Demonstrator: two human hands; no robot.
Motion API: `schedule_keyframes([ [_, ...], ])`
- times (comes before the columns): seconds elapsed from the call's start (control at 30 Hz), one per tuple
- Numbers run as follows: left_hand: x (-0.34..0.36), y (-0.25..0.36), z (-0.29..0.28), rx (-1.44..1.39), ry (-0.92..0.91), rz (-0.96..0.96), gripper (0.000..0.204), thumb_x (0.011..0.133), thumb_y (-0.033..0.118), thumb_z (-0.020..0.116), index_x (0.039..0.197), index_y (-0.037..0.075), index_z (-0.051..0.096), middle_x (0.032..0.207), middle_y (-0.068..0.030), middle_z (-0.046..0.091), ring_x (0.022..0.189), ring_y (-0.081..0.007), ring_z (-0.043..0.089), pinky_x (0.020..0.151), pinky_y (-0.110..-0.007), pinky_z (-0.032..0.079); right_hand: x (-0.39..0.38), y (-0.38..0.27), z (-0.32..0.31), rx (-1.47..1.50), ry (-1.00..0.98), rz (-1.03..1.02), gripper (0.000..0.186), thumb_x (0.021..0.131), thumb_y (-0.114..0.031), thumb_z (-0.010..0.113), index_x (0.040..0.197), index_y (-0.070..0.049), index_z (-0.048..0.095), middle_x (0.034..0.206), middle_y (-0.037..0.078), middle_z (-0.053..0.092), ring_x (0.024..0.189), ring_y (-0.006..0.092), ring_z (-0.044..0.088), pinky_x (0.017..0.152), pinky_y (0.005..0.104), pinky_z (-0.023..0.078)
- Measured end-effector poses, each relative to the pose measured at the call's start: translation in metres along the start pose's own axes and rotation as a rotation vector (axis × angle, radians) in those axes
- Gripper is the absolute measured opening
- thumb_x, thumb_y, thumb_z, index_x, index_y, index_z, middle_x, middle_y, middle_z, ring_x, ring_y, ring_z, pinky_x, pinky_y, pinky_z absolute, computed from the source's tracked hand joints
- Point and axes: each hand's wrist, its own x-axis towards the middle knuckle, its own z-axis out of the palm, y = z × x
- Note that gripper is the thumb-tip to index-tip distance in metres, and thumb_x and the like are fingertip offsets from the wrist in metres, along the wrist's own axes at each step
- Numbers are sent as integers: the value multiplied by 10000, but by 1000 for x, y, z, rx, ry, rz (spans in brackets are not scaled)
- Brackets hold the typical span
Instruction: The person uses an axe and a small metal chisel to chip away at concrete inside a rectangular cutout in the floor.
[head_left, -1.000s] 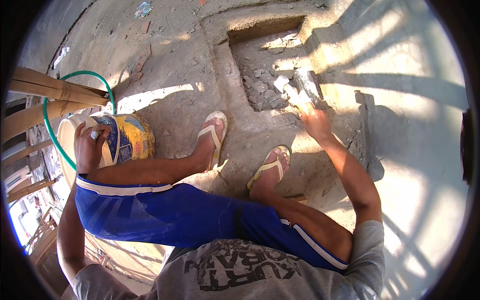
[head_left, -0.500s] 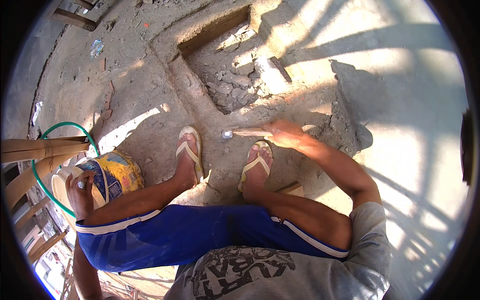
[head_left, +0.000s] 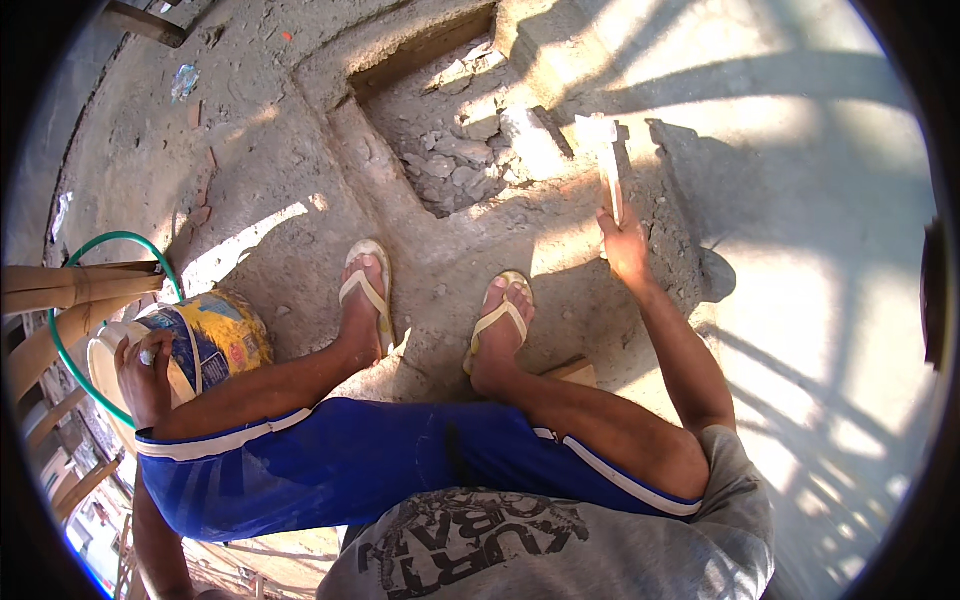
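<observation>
Right hand (head_left: 625, 247): closed round the wooden handle of a hammer.
Hammer (head_left: 611, 175): head up and away from the person, over the ground just right of the pit.
Left hand (head_left: 146, 385): by the left knee, fingers curled near a small pale patch; cannot tell whether it grips anything.
Bucket (head_left: 238, 335): yellow and blue, tipped on its side, just beside the left hand.
Hose (head_left: 118, 236): green, looped around the bamboo poles (head_left: 80, 287) near the bucket.
Pit (head_left: 415, 62): rectangular, cut in the ground, broken rubble (head_left: 455, 165) inside.
Feet: in pale flip-flops (head_left: 500, 320), flat on the ground (head_left: 300, 265).
</observation>
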Motion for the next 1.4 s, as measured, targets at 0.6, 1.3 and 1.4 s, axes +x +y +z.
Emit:
schedule_keyframes([
  [0.6, 10, 12, -16, -32, -203, -38, 173, 938, 246, 662, 974, 78, 685, 860, -144, 723, 858, -347, 691, 1081, -488, 397, -42, -1, 47, -370, -354, 18, 256, 898, -191, 647, 1024, 30, 615, 834, 172, 694, 664, 231, 708, 517, 364, 539],
  [1.3, 332, 443, 191, -1746, -827, -53, 231, 1014, 165, 634, 1202, 45, 573, 1103, -57, 679, 883, -124, 660, 822, -285, 620, -136, -32, -57, -389, -241, 151, 385, 920, -344, 703, 1120, -19, 653, 721, 200, 667, 671, 379, 691, 617, 448, 533],
  [1.4, 326, 494, 228, -1798, -819, -199, 249, 990, 149, 672, 1183, 21, 579, 1059, -61, 691, 844, -119, 654, 764, -265, 595, -133, -38, -53, -457, -389, 350, 484, 781, -321, 782, 1103, 2, 620, 797, 244, 696, 758, 397, 715, 677, 460, 556],
])
